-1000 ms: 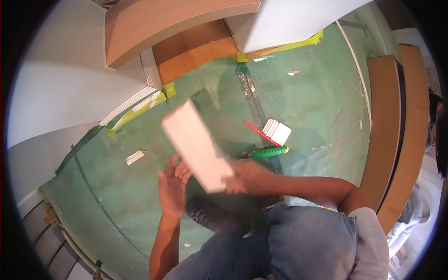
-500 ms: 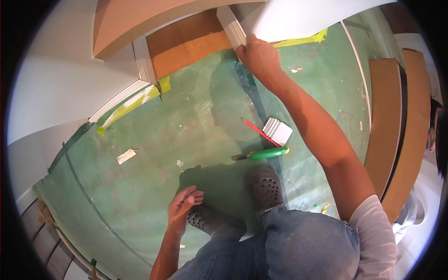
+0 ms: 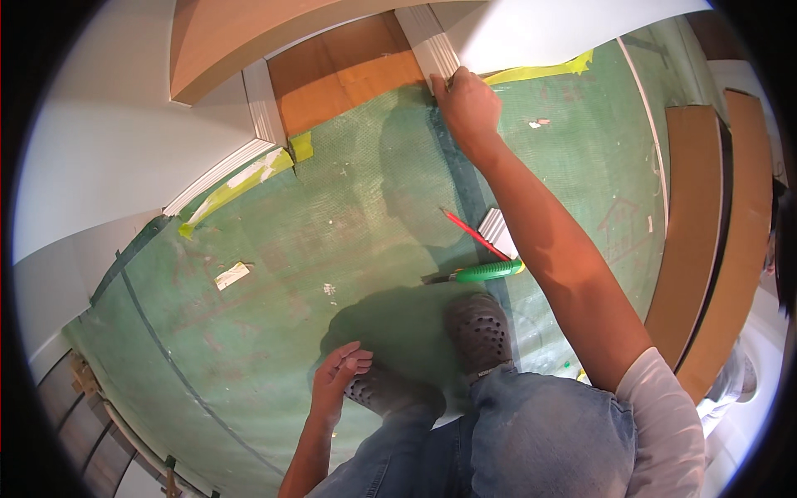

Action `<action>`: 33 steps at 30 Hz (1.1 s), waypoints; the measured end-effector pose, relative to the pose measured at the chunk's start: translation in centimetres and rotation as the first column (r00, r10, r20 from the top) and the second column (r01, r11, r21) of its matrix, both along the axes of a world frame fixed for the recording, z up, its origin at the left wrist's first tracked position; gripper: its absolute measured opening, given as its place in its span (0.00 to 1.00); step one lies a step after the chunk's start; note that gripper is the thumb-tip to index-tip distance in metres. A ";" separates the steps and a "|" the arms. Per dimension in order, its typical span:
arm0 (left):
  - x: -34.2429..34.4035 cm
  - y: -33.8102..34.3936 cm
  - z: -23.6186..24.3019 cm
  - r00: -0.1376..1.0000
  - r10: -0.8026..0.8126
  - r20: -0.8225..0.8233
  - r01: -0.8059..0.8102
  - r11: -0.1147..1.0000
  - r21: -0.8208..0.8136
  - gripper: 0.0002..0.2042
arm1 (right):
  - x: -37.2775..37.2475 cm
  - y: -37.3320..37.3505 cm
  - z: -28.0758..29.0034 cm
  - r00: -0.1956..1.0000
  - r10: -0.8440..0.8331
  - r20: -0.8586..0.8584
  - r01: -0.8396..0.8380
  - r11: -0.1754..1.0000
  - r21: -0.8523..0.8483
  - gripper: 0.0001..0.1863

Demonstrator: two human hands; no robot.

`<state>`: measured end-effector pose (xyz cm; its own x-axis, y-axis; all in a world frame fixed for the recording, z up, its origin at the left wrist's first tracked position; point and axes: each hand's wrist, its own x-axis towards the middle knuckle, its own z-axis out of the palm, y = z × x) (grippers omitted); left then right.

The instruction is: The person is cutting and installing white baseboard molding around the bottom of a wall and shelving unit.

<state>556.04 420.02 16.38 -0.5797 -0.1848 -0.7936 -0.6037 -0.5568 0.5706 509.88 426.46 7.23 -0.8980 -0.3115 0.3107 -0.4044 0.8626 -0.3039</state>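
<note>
Up by the doorway, my right hand (image 3: 470, 109) is closed at the lower end of a white grooved moulding (image 3: 428, 41), fingers gripping its edge. My left hand (image 3: 339, 375) hovers low over my left shoe (image 3: 390, 392), holding nothing, its fingers loosely bent and apart. Between my right forearm and my right shoe (image 3: 479, 330) lie a red pencil (image 3: 477, 232), a green utility knife (image 3: 486, 271) and a short white moulding offcut (image 3: 496, 230). The forearm partly covers the offcut.
Green protective sheeting (image 3: 249, 332) covers the floor, ending at an orange-brown wood floor (image 3: 349, 70) in the doorway. Yellow tape (image 3: 232, 192) edges the baseboard at left. Long brown boards (image 3: 689, 224) stand at right. A small pale scrap (image 3: 232, 275) lies at left.
The moulding at my right hand shows more of its grooved face, and the hand has turned slightly. My right forearm now covers more of the offcut. The view has shifted a little.
</note>
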 end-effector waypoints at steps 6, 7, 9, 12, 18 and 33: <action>0.3 0.1 -0.1 1.000 -0.006 0.018 0.006 1.000 -0.002 0.22 | 0.0 -0.4 0.9 0.996 -0.022 0.092 0.007 0.986 0.166 0.20; 0.4 0.1 -0.2 1.000 -0.002 0.011 0.002 1.000 0.002 0.21 | 0.1 -0.5 0.9 0.993 -0.037 0.112 0.016 0.984 0.180 0.19; 0.4 0.1 -0.2 1.000 0.001 0.005 -0.001 1.000 0.007 0.21 | -0.2 -0.3 0.2 0.996 -0.042 0.079 0.029 0.986 0.161 0.19; 0.3 0.2 -0.3 1.000 0.000 0.009 0.000 1.000 0.010 0.21 | -0.3 -0.2 -0.1 0.994 -0.065 0.085 0.053 0.990 0.130 0.19; 0.5 0.4 -0.3 0.999 -0.004 0.032 0.005 1.000 -0.002 0.20 | -0.5 -0.6 -1.0 0.995 -0.100 0.030 0.095 0.988 0.124 0.21; 1.4 0.5 -0.4 0.999 -0.004 0.037 0.004 1.000 0.003 0.21 | -0.9 -0.8 -3.4 0.994 -0.070 -0.079 0.071 0.997 0.014 0.21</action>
